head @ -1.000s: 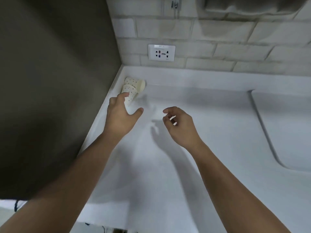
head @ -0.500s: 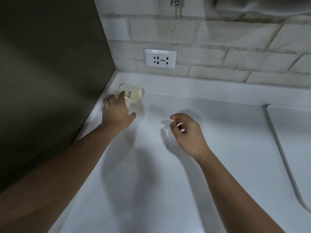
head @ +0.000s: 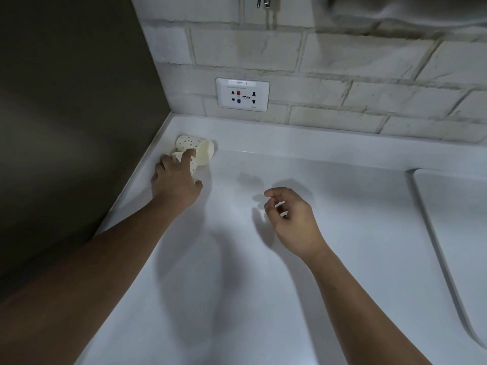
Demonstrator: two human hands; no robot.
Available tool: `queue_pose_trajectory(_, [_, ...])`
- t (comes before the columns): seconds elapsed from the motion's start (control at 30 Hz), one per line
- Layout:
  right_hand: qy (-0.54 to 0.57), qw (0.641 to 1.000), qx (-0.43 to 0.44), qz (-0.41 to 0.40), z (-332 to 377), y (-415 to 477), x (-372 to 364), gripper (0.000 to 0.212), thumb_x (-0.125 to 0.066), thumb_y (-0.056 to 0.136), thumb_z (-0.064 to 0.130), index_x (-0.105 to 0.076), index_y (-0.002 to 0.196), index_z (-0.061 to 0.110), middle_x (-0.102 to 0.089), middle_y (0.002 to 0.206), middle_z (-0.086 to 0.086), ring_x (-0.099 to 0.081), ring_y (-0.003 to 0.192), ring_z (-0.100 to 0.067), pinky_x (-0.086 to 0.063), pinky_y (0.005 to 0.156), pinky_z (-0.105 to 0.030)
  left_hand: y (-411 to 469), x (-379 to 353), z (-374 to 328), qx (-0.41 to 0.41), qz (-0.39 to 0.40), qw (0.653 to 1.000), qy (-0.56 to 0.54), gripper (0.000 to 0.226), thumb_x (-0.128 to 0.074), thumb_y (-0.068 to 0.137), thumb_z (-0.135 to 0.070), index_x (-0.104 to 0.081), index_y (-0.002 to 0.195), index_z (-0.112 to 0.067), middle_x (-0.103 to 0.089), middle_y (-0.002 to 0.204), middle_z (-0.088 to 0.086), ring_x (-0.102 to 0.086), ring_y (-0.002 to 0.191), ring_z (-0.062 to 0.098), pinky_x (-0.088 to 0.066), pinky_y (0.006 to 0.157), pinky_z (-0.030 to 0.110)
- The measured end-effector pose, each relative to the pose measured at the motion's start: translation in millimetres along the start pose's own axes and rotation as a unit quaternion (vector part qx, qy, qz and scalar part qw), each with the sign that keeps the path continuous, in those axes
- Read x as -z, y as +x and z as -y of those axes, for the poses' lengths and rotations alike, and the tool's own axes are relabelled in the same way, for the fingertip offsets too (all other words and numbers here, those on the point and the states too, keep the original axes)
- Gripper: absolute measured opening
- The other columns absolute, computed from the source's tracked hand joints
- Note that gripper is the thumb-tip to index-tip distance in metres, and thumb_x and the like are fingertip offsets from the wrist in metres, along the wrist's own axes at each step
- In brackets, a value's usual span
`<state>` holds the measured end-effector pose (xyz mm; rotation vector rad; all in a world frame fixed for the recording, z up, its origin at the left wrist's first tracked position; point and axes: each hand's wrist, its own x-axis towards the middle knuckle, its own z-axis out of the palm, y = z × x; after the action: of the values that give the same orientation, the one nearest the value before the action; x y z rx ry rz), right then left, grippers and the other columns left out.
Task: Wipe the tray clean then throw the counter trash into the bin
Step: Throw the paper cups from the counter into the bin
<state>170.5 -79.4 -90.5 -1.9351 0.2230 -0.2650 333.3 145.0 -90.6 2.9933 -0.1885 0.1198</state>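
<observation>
The left arm is bare and reaches far out to the left, almost straight. The left hand (head: 175, 183) lies palm down, with its fingers and thumb curled over a paper cup (head: 194, 165). The right arm is bare too and reaches less far. The right hand (head: 292, 219) hangs in the air, fingers loosely curled, holding nothing.

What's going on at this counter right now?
A person is picking up trash from a white counter. Their left hand lies over the nearer paper cup, which is on its side in the back left corner. Whether it grips the cup yet is unclear. The farther paper cup lies on its side just behind. The right hand hovers over the counter, fingers loosely curled, holding nothing.
</observation>
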Motion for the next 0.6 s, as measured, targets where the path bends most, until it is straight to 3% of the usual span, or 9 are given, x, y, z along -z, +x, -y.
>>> queue_pose_trajectory(0.37, [-0.006,1.0,-0.004,0.0,-9,0,-1,0.022,-0.06,0.095,0.011,-0.067,0.114,0.02,-0.065,0.101,0.002,-0.062,0.082,-0.01,-0.05,0.072,-0.019,-10,-5,0,-0.005,-0.037,0.997,-0.069,0.063,-0.072,0.09,-0.029,-0.033,0.138,-0.021,-0.047,0.124,0.025,-0.062,0.099,0.049,-0.056,0.079,0.051])
queue_pose_trajectory(0.5, [-0.003,1.0,-0.003,0.008,-6,1,-4,0.022,-0.06,0.095,0.01,-0.067,0.114,0.02,-0.065,0.102,0.002,-0.062,0.083,-0.01,-0.049,0.072,-0.019,-25,5,-5,0.003,-0.047,0.983,-0.176,0.062,-0.071,0.089,-0.024,-0.036,0.14,-0.015,-0.047,0.124,0.021,-0.061,0.092,0.044,-0.049,0.07,0.041])
queue_pose_trajectory(0.6, [0.002,1.0,0.0,0.012,-1,4,-10,0.023,-0.06,0.095,0.011,-0.067,0.115,0.021,-0.064,0.103,0.002,-0.061,0.08,-0.011,-0.05,0.073,-0.02,-36,14,-7,0.015,-0.063,0.962,-0.266,0.063,-0.075,0.086,-0.03,-0.038,0.136,-0.02,-0.05,0.122,0.012,-0.059,0.092,0.035,-0.049,0.072,0.038])
